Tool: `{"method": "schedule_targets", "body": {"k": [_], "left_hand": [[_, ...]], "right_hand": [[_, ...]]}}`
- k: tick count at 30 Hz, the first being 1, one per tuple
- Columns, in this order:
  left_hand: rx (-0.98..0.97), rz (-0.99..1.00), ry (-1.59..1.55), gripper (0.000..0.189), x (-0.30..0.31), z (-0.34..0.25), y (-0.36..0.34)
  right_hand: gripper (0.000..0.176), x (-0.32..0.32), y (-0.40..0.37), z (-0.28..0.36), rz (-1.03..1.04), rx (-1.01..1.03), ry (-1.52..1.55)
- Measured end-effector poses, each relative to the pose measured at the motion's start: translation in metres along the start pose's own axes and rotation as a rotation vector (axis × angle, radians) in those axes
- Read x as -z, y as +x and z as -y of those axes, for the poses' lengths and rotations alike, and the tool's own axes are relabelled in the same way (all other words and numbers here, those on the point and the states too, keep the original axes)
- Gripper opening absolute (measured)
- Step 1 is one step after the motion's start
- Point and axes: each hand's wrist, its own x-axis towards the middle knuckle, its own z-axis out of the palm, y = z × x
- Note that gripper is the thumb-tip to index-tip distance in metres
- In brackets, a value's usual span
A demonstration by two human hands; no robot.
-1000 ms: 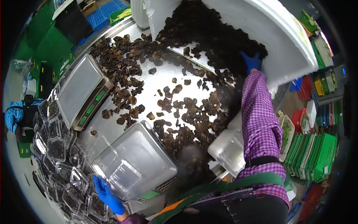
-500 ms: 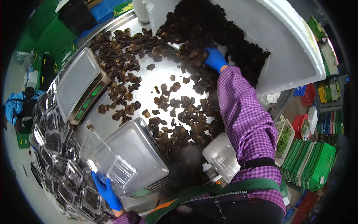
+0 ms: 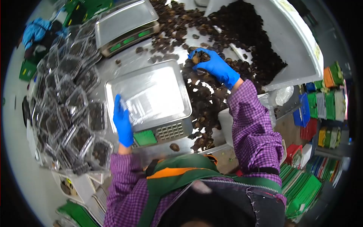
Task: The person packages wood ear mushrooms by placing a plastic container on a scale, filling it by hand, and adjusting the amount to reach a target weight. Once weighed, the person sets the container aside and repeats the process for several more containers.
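Note:
My right hand (image 3: pixel 219 67), in a blue glove, is closed around a handful of brown wood ear mushrooms (image 3: pixel 199 56), above more of them strewn on the metal table. My left hand (image 3: pixel 123 123), also gloved in blue, grips the edge of a clear plastic container (image 3: pixel 140 109). That container overlaps the steel pan of the near weighing scale (image 3: pixel 176 85), whose keypad faces me. Under the right hand, loose mushrooms (image 3: pixel 206 96) spread beside the scale and up to a large white foam box (image 3: pixel 291 49). A dark heap of mushrooms (image 3: pixel 253 38) fills part of the box.
Many filled clear containers (image 3: pixel 77 140) are piled on the left. Behind stands a second scale (image 3: pixel 126 22) with green displays. A stack of clear trays (image 3: pixel 266 108) lies by my right forearm. Green crates (image 3: pixel 302 189) and a blue bin (image 3: pixel 302 109) are at the right.
My right hand has come out of the foam box's heap toward me with a handful of mushrooms. The left hand's container is now over the near scale. The head view has shifted.

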Motion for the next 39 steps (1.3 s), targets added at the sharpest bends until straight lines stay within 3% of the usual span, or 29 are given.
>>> {"method": "schedule_targets", "body": {"k": [5,7,9,11,13,17,19,23,25,27,28,31,34,37,38,39], "left_hand": [[-0.024,0.031,-0.027,0.054,-0.005,0.008,0.01],[-0.044,0.003,-0.019,0.047,-0.008,0.007,0.012],[-0.057,-0.007,-0.034,0.038,-0.01,0.008,0.015],[-0.031,0.04,-0.056,0.042,-0.008,0.013,0.017],[-0.042,0.049,-0.096,0.043,-0.007,0.015,0.017],[0.009,0.033,-0.147,0.045,0.001,0.012,0.014],[0.04,-0.018,-0.164,0.044,0.011,0.007,0.01],[0.143,-0.13,-0.238,0.039,0.039,0.003,-0.001],[0.17,-0.179,-0.251,0.038,0.049,0.001,-0.005],[0.126,-0.206,-0.272,0.039,0.057,0.001,-0.008],[0.141,-0.221,-0.282,0.036,0.056,-0.006,-0.009],[0.141,-0.222,-0.218,0.035,0.058,-0.007,-0.006],[0.115,-0.209,-0.22,0.034,0.054,-0.012,-0.003],[0.052,-0.192,-0.209,0.03,0.052,-0.004,0.003],[0.015,-0.144,-0.082,0.027,0.049,-0.003,0.006],[-0.02,-0.094,0.046,0.024,0.047,0.001,0.009]], "right_hand": [[0.036,-0.113,0.013,0.008,0.181,0.276,0.153],[0.041,-0.154,0.024,-0.02,0.172,0.393,0.042],[0.047,-0.17,0.018,-0.02,0.142,0.517,-0.497],[0.046,-0.175,0.024,-0.035,0.205,0.572,-0.54],[0.042,-0.168,0.022,-0.04,0.118,0.628,-0.588],[0.031,-0.138,0.008,-0.02,0.039,0.505,-0.244],[0.027,-0.117,0.002,-0.027,-0.091,0.332,-0.085],[0.032,-0.052,-0.017,-0.089,-0.387,0.206,-0.439],[0.041,-0.03,-0.032,-0.132,-0.568,0.133,-0.929],[0.043,-0.001,-0.044,-0.208,-0.292,-0.324,-0.932],[0.034,-0.004,-0.04,-0.21,-0.167,-0.343,-1.097],[0.021,-0.026,-0.034,-0.18,-0.178,-0.322,-1.12],[0.022,-0.025,-0.034,-0.172,-0.278,-0.127,-0.876],[0.025,-0.035,-0.039,-0.144,-0.312,-0.148,-0.768],[0.037,-0.038,-0.043,-0.129,-0.243,-0.23,-0.759],[0.037,-0.039,-0.045,-0.13,-0.237,-0.225,-0.764]]}}
